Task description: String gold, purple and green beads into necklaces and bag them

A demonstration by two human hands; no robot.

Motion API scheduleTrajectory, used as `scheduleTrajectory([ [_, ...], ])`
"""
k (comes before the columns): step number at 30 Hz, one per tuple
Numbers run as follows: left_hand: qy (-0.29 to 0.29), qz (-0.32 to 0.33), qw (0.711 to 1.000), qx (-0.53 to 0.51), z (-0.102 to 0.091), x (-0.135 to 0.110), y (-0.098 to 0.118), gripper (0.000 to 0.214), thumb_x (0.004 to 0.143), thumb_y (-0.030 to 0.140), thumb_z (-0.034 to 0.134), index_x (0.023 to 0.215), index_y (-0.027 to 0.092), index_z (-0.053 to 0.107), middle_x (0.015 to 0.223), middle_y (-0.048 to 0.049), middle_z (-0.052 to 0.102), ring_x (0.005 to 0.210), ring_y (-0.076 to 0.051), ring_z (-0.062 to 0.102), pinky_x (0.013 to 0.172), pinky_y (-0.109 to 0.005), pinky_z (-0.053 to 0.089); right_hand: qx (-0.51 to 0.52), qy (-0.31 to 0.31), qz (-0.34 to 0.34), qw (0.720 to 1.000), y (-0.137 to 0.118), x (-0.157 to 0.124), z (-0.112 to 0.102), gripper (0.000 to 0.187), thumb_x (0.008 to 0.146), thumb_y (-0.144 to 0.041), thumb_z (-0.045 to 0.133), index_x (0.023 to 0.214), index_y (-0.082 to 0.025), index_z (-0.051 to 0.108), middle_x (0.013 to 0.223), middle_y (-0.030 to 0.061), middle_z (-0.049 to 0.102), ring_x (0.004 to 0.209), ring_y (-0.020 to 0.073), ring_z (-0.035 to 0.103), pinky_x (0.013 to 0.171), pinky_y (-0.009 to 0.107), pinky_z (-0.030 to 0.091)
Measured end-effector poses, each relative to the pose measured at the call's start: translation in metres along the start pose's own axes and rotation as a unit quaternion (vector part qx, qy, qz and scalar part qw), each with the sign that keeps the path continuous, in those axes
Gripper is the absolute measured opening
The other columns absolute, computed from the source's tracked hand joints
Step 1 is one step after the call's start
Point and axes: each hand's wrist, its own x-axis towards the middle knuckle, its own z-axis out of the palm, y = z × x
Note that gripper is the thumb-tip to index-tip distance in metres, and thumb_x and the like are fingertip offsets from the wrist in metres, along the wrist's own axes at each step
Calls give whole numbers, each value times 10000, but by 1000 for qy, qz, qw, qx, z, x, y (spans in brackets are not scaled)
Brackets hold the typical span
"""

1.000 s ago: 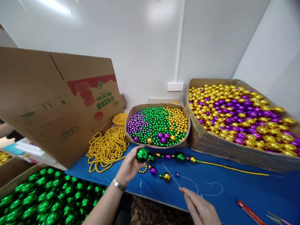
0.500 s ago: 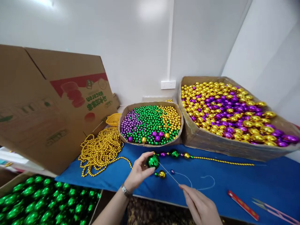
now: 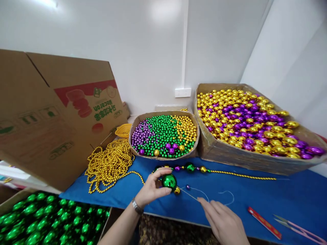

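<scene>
My left hand holds a large shiny green bead between thumb and fingertips, above the blue cloth. My right hand pinches a thin, straight needle that points at the green bead; its tip is hard to make out. White thread curves over the cloth from a small purple bead towards the right hand. A gold bead lies partly hidden behind the green one. Beyond the hands stretches a strung row with a green bead and a gold bead chain.
A box of small beads stands ahead, with a larger box of gold and purple beads at right. Gold chains are heaped left. Green beads fill a lower-left box. Thread snips and a red packet lie right.
My left hand has shifted the green bead slightly right and down, so it now covers part of the gold bead. My right hand has also moved slightly right, still pinching the needle.
</scene>
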Motion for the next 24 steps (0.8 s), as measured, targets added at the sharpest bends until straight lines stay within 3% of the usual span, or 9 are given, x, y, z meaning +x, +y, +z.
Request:
scheduleTrajectory([
  [4, -13, -39, 997, -62, 16, 2, -7, 538, 660, 232, 756, 1168, 229, 578, 1089, -74, 571, 942, -209, 551, 812, -299, 440, -6, 5, -5, 1000, -4, 3, 5, 365, 937, -223, 299, 991, -224, 660, 710, 36, 684, 618, 152, 640, 566, 235, 471],
  [10, 14, -60, 988, -141, 27, 3, -17, 635, 596, 230, 802, 1170, 224, 530, 1092, -70, 568, 928, -190, 551, 769, -270, 440, -7, -10, -17, 1000, -1, -4, 11, 365, 939, -212, 294, 985, -216, 655, 769, 25, 706, 658, 158, 664, 606, 239, 503],
  [17, 22, -84, 987, -139, 27, 4, -16, 597, 583, 230, 810, 1117, 210, 543, 1072, -64, 585, 890, -178, 567, 742, -259, 443, 17, 11, -2, 1000, -3, -4, 16, 338, 924, -215, 326, 1007, -223, 654, 761, 38, 710, 650, 164, 673, 584, 244, 504],
  [21, -11, -87, 989, -115, 30, 4, -14, 646, 584, 240, 811, 1162, 220, 521, 1106, -75, 591, 940, -199, 568, 774, -278, 446, 51, 9, 1, 999, -6, -3, 20, 330, 926, -216, 336, 999, -210, 657, 808, 34, 719, 673, 166, 684, 639, 262, 535],
  [24, -5, -47, 997, -68, 22, 16, -5, 544, 692, 326, 729, 1182, 206, 527, 1134, -104, 595, 989, -224, 556, 779, -291, 451, 80, 11, 26, 996, -4, -3, 19, 327, 931, -229, 342, 1016, -201, 656, 866, 40, 723, 736, 165, 692, 677, 257, 553],
])
